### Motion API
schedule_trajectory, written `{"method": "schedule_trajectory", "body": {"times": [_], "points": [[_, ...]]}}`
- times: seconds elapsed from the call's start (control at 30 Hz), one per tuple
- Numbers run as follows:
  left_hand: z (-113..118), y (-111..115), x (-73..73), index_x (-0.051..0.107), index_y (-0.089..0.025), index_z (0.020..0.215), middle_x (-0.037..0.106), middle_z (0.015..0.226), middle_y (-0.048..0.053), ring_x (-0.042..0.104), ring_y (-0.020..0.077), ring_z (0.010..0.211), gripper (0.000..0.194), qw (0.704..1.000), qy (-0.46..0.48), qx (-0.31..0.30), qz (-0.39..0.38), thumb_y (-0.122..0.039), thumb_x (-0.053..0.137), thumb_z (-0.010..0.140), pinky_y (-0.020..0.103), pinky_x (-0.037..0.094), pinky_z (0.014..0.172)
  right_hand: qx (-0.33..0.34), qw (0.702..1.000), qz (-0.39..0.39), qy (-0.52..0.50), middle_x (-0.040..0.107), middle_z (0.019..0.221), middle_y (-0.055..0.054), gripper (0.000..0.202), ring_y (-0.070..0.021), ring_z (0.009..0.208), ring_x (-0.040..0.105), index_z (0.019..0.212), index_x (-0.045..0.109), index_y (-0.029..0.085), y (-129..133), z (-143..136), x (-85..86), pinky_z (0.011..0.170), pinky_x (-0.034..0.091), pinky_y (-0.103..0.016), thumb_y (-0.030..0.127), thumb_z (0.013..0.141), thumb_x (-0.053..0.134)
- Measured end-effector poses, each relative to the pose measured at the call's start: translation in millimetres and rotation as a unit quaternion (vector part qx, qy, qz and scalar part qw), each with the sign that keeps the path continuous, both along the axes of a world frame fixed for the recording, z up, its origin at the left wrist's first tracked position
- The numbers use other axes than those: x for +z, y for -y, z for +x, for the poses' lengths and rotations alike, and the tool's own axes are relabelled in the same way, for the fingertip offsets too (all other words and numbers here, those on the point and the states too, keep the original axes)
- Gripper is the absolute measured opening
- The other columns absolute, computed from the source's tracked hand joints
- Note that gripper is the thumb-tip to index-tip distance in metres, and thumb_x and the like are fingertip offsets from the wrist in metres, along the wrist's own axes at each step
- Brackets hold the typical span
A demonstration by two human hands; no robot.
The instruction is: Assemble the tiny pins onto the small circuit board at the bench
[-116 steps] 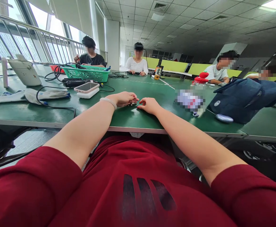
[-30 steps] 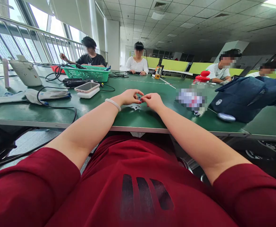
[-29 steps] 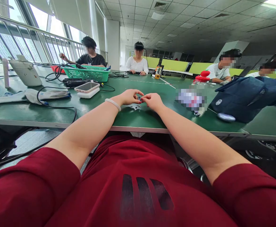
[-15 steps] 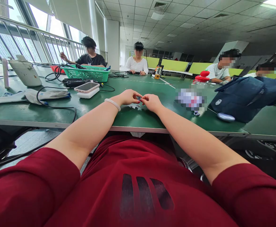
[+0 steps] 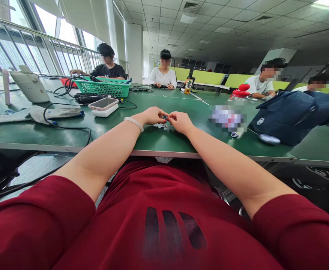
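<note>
Two bare hands meet above the green surface (image 5: 167, 140), a short way in from the middle of its near edge; both forearms cross that edge. The small part (image 5: 164, 117) lies between the fingertips, raised just over the surface; it is too small and too covered to identify. The left hand (image 5: 153, 116) has its grip closed on the part, thumb and fingers pinching it from the left. The right hand (image 5: 180, 122) has its grip pinched together at the part's right side; whether it also bears the part's weight cannot be told. Loose bits (image 5: 161, 126) lie on the surface beneath the fingertips, toward the near edge.

Left of the hands, a phone (image 5: 105, 102) rests on a white box (image 5: 105, 111); farther left, pale gloves (image 5: 54, 112) with blue trim lie near the near edge, a black cable (image 5: 68, 128) looping over them. Behind the phone, toward the far edge, stands a green basket (image 5: 105, 89). To the right, beyond a blurred packet (image 5: 226, 118), a navy bag (image 5: 288, 117) stands near the near edge, a pale oval object (image 5: 269, 139) just before it.
</note>
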State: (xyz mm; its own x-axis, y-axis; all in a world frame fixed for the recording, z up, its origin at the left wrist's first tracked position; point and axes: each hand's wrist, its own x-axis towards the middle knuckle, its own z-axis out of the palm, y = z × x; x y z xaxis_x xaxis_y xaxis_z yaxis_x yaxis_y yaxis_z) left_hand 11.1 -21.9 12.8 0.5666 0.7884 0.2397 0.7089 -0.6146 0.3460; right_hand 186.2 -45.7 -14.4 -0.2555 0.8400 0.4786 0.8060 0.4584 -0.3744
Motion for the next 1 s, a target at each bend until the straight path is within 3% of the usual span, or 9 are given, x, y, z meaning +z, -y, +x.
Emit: {"method": "schedule_trajectory", "body": {"times": [1.0], "points": [[-0.8,1.6,1.3,0.071,-0.018,0.112,0.066,0.063,0.0,0.053,0.0112,0.057,0.047,1.0,-0.001,-0.001,-0.027,-0.029,0.067,0.067,0.022,0.039,0.058,0.013,1.0,-0.015,0.024,0.069,0.076,-0.003,0.02,-0.0133,0.068,0.056,0.087,0.07,0.017,1.7,0.0,0.8,0.068,0.039,-0.025,0.029,0.085,0.054]]}}
